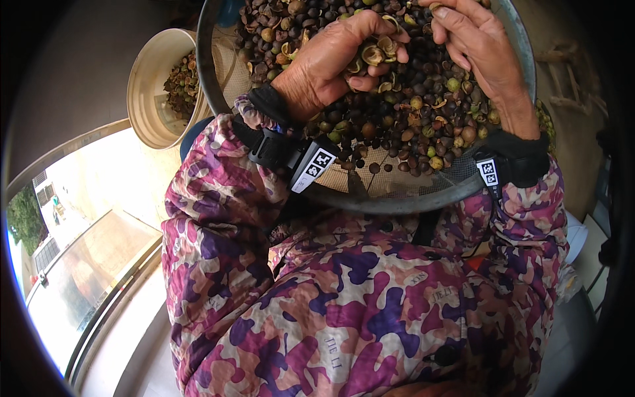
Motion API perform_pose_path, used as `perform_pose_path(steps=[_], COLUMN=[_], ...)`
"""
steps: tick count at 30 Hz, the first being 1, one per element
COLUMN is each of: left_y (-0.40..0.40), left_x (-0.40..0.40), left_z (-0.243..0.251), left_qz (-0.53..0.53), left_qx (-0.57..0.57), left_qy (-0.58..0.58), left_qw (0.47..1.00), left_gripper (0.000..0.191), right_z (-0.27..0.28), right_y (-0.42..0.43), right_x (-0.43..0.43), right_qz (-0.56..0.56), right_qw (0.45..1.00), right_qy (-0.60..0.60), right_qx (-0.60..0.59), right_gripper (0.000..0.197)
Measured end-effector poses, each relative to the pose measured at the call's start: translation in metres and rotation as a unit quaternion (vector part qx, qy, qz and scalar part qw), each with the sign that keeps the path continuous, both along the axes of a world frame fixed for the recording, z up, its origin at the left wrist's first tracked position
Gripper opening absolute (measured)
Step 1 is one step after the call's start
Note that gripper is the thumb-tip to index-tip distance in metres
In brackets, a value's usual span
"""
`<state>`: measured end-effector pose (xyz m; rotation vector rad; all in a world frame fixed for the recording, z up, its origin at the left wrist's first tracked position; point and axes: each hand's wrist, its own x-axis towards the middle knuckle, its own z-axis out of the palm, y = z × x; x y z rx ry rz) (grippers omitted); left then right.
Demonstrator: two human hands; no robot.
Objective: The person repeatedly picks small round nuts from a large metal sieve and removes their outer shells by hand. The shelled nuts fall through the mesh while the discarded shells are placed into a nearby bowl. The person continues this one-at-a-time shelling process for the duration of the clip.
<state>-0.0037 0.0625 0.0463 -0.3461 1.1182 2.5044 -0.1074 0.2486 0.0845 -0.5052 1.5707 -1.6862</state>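
Note:
A big round sieve with a metal rim (397, 204) and a mesh bottom lies before me, heaped with dark and green round nuts or fruits (421, 106) and split husks. Over its middle, my left hand (337, 62) is palm up, its fingers curled around several pale, open husk pieces (379, 51). To its right, above the far right part of the heap, my right hand (476, 47) pinches a small husk piece (435, 7) between thumb and fingers. The two hands are apart. Whether the right palm holds anything more is hidden.
Left of the sieve, close to its rim, a tilted off-white bucket (154, 89) holds husks. A window with a sliding frame (116, 273) is at the lower left. Beyond the sieve's right side stands a wooden frame, perhaps a stool (570, 79). Bands with coded tags are on both wrists.

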Motion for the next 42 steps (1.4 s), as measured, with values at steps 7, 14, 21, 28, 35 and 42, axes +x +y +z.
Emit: perform_pose_path(steps=[7, 14, 21, 28, 35, 42], left_y=[-0.002, -0.015, -0.014, -0.013, -0.034, -0.089], left_x=[-0.004, -0.008, -0.007, -0.004, -0.003, 0.006], left_z=[-0.001, -0.011, -0.007, 0.011, 0.016, 0.018], left_qz=[0.038, 0.055, 0.063, 0.012, 0.077, 0.178], left_qx=[0.071, 0.16, 0.069, 0.023, 0.101, 0.165], left_qy=[-0.102, -0.086, -0.074, -0.06, -0.06, 0.002], left_qw=[0.992, 0.982, 0.993, 0.998, 0.99, 0.97], left_gripper=[0.03, 0.023, 0.022, 0.028, 0.026, 0.024], right_z=[0.003, -0.044, -0.061, 0.006, 0.031, -0.048], right_y=[-0.016, -0.012, -0.005, -0.017, -0.047, -0.068], right_x=[0.012, 0.039, -0.008, -0.011, 0.003, 0.09], right_qz=[0.104, 0.259, 0.13, 0.043, 0.092, 0.437], right_qw=[0.955, 0.724, 0.819, 0.964, 0.913, 0.635], right_qy=[0.279, 0.581, 0.533, 0.245, 0.383, 0.635], right_qx=[0.008, 0.267, 0.171, 0.091, 0.11, 0.048], right_gripper=[0.024, 0.014, 0.012, 0.027, 0.013, 0.022])
